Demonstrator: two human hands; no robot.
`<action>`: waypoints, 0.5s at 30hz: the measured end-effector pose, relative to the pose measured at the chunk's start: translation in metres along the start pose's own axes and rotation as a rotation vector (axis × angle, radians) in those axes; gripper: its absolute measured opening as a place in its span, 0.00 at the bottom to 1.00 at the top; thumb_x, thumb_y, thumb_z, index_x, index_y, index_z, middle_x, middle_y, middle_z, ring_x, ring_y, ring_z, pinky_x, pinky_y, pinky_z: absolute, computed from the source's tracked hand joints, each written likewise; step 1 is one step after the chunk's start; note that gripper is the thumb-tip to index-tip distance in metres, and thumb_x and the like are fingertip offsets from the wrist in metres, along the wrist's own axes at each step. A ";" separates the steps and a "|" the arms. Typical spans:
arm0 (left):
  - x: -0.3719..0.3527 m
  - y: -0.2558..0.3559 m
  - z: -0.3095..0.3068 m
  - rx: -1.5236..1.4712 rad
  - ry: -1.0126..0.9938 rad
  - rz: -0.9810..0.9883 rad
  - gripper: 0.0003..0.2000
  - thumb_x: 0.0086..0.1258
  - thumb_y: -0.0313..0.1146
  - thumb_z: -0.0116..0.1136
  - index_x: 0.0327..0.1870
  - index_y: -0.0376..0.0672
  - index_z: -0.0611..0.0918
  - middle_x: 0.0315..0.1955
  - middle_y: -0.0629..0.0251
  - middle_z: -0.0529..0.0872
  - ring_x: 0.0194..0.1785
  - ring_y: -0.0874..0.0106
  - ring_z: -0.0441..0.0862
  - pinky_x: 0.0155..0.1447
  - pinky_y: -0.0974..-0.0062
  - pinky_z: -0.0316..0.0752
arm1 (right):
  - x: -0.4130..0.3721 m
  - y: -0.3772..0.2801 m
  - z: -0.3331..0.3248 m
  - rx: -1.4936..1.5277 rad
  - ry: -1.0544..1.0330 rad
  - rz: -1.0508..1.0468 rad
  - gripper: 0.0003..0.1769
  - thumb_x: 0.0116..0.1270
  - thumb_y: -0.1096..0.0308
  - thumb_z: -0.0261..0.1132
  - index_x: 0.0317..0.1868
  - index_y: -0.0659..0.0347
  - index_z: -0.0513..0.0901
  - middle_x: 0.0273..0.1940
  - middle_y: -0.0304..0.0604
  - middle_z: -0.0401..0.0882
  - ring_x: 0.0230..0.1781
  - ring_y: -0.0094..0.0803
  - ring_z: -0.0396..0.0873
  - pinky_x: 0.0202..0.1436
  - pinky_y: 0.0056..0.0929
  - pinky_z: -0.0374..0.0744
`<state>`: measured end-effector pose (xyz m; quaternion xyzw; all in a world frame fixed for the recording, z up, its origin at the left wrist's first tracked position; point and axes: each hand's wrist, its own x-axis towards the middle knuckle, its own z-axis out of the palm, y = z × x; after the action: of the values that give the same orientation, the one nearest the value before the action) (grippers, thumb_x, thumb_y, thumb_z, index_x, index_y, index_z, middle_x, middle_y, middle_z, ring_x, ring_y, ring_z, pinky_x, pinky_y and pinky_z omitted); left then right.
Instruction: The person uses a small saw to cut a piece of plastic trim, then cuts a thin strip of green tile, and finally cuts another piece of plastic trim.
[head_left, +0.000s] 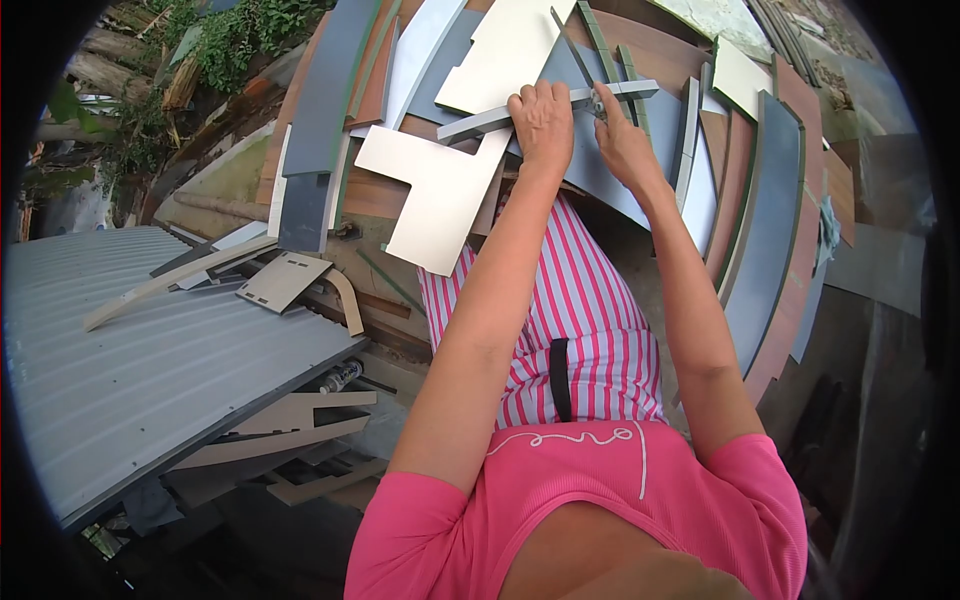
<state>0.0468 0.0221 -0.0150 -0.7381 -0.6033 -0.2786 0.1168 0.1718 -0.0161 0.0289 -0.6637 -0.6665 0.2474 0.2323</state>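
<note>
My left hand (541, 122) rests palm-down on a narrow grey board strip (478, 121) that lies across a pile of cut board offcuts. My right hand (618, 124) pinches the same strip a little further right, near its end (640, 88). Under the hands lies a large grey panel (600, 170). A pale notched board piece (440, 195) sits just left of my left wrist. Both arms reach out from a pink top and over pink-and-white striped trousers.
A curved grey panel (765, 230) and brown boards stand at the right. A dark grey plank (320, 110) leans at the upper left. A corrugated metal sheet (130, 350) with offcuts on it fills the left. Plants (240, 35) grow behind.
</note>
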 end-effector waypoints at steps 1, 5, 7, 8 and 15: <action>0.000 0.001 0.000 0.005 -0.001 0.000 0.08 0.55 0.30 0.62 0.35 0.45 0.77 0.34 0.61 0.79 0.43 0.61 0.76 0.49 0.61 0.65 | -0.001 0.000 0.001 0.001 0.000 0.000 0.31 0.70 0.66 0.52 0.73 0.51 0.57 0.37 0.68 0.81 0.40 0.65 0.79 0.47 0.58 0.72; 0.000 0.002 0.000 0.000 0.004 -0.011 0.08 0.56 0.30 0.62 0.35 0.45 0.77 0.34 0.62 0.79 0.44 0.61 0.76 0.49 0.61 0.65 | -0.006 -0.001 0.005 -0.013 0.033 0.014 0.31 0.71 0.65 0.52 0.73 0.50 0.57 0.38 0.67 0.82 0.40 0.64 0.80 0.48 0.58 0.73; 0.000 0.002 0.000 0.004 -0.013 -0.016 0.08 0.56 0.30 0.61 0.35 0.45 0.77 0.35 0.61 0.79 0.45 0.61 0.76 0.50 0.61 0.65 | -0.007 0.000 0.006 -0.010 0.043 0.007 0.30 0.71 0.65 0.52 0.73 0.50 0.57 0.38 0.67 0.82 0.40 0.64 0.80 0.48 0.58 0.73; 0.000 0.002 0.000 0.006 -0.011 -0.016 0.08 0.56 0.30 0.61 0.35 0.45 0.77 0.35 0.61 0.79 0.45 0.61 0.76 0.50 0.61 0.65 | -0.008 0.001 0.005 0.004 0.036 -0.009 0.31 0.71 0.66 0.52 0.74 0.49 0.56 0.39 0.68 0.81 0.40 0.65 0.79 0.46 0.58 0.73; -0.002 0.003 0.000 -0.002 -0.041 -0.022 0.12 0.54 0.32 0.66 0.37 0.45 0.78 0.36 0.61 0.80 0.46 0.61 0.76 0.50 0.61 0.65 | -0.020 0.003 -0.004 0.004 -0.038 0.011 0.32 0.72 0.67 0.52 0.74 0.48 0.54 0.39 0.70 0.80 0.40 0.67 0.79 0.45 0.57 0.73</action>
<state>0.0492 0.0198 -0.0152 -0.7371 -0.6134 -0.2653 0.1007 0.1771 -0.0357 0.0301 -0.6623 -0.6666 0.2623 0.2196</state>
